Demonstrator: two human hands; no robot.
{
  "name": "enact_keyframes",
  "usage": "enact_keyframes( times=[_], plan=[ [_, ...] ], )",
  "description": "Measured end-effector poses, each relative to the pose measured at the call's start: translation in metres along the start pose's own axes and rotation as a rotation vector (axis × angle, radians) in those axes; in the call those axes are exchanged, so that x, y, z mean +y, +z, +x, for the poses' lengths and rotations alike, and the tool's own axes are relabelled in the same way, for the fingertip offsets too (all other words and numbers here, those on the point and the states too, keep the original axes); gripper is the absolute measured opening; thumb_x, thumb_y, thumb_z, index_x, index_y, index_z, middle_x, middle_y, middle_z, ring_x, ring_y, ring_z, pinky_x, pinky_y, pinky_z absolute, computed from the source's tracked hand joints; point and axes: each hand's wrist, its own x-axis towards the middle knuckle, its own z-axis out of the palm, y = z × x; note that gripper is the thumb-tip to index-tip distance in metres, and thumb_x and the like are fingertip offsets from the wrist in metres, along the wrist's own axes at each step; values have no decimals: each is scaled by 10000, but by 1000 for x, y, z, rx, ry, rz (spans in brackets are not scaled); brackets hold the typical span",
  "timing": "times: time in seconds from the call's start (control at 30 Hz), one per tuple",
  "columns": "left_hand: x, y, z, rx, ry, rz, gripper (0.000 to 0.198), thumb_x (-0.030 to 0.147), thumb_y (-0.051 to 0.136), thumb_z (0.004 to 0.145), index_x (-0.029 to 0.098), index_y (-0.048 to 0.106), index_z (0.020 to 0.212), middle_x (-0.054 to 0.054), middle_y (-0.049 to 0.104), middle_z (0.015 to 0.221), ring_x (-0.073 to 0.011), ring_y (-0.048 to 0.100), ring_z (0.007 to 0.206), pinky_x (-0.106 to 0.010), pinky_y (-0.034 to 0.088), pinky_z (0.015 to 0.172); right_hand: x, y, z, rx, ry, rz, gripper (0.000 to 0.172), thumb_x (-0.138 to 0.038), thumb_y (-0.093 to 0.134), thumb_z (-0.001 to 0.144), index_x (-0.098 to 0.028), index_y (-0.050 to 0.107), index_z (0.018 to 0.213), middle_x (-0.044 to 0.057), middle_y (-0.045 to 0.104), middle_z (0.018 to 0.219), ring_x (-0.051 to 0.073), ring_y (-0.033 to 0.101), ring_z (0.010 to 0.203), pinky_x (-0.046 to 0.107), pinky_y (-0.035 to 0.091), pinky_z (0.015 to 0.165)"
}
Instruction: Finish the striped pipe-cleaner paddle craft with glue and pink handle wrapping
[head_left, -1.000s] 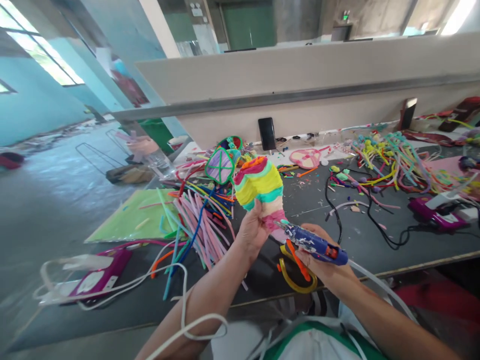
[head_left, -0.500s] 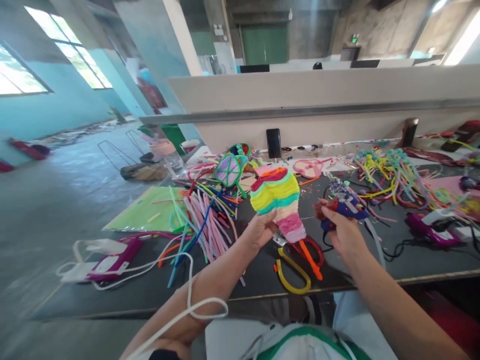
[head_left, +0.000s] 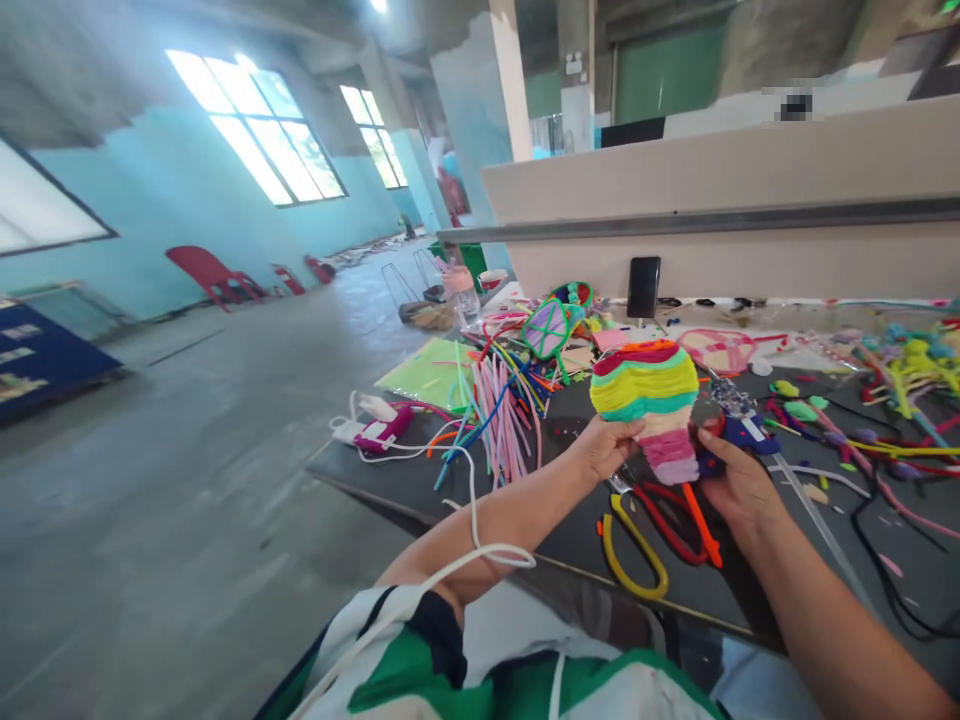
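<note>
A striped chenille-stem panel [head_left: 651,400] is held over the dark tabletop [head_left: 574,528], its lower left edge gripped between thumb and fingers of the left hand [head_left: 611,450]. The panel's long axis is pointed away from the body, with the narrow foot nearest; just right of that foot the right hand [head_left: 739,485] is placed. A blue glue gun [head_left: 752,436] is partly covered by it, but whether the fingers are closed on the tool cannot be told, their tips being hidden. Fuzzy red, orange, yellow, turquoise, cream and pink rows are packed closely across the panel, broad and rounded at the top. Below the foot an orange stem [head_left: 703,525] is seen. Pale pink stems [head_left: 502,420] are bunched farther left.
</note>
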Motion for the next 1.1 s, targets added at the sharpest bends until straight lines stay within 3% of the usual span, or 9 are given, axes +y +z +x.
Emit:
enact_keyframes(
  times=[0.17,0.33,0.57,0.8,1.1],
  plan=[
    [-10,0,0,-23,-27,-24,565,52,804,552,143,660,1091,-125,704,1072,-241,664,972,-380,518,879,5,-7,0,-17,-4,-79,312,-154,773,624,-236,672,908,-7,742,916,187,706,838,304,590,777],
    [-8,-3,2,-73,-62,-29,559,67,826,526,149,671,1057,-108,700,1077,-255,659,976,-398,508,887,6,-4,-4,-37,19,-112,368,-159,767,631,-233,671,979,19,740,993,229,703,916,363,584,836],
    [-4,-3,5,-36,-149,18,484,50,816,518,151,697,976,-71,714,1005,-199,664,861,-351,523,816,6,-3,-3,9,61,-102,402,-154,726,651,-230,673,1042,13,748,981,204,719,842,329,597,817],
    [-9,0,9,-72,-200,55,509,80,830,508,151,696,994,-81,705,1011,-189,661,839,-333,532,778,3,-1,-4,52,26,-99,396,-168,727,628,-212,679,1019,18,755,922,212,725,797,334,602,792],
    [-6,3,7,-79,-174,61,437,62,799,562,142,692,979,-94,711,1027,-230,664,911,-379,536,821,4,-2,-3,-67,64,-44,333,-134,716,618,-180,681,946,44,755,912,237,722,803,366,599,753]
  ],
)
